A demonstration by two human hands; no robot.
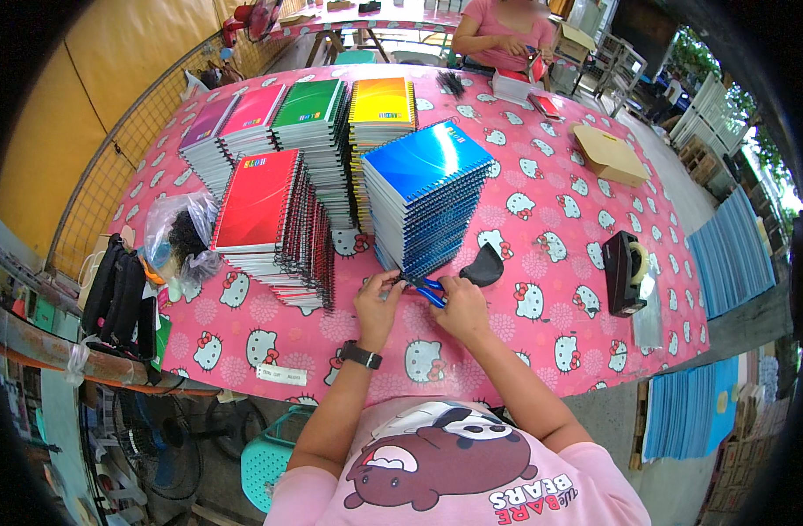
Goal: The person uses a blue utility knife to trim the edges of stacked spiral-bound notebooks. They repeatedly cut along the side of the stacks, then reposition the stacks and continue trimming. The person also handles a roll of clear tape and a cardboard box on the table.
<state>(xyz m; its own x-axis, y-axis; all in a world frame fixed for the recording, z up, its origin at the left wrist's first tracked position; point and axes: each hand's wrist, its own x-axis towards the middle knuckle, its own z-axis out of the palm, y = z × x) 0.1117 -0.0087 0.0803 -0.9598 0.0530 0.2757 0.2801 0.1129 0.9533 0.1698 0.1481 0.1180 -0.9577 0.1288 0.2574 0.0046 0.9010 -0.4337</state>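
Near the table's front edge, the left hand point(379, 294) pinches the bottom corner of the blue spiral notebook stack point(428, 197) (red stack point(274, 223) just left of it). The right hand point(461, 302) grips blue-handled pliers point(428, 289) at that corner, with a black tape dispenser point(626, 272) toward the right edge.

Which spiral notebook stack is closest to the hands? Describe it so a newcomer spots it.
On the pink patterned tablecloth, find the stacks of spiral-bound notebooks. The nearest stack to the left hand and right hand is the blue-covered notebook stack, leaning slightly; its neighbours are red, yellow and green.
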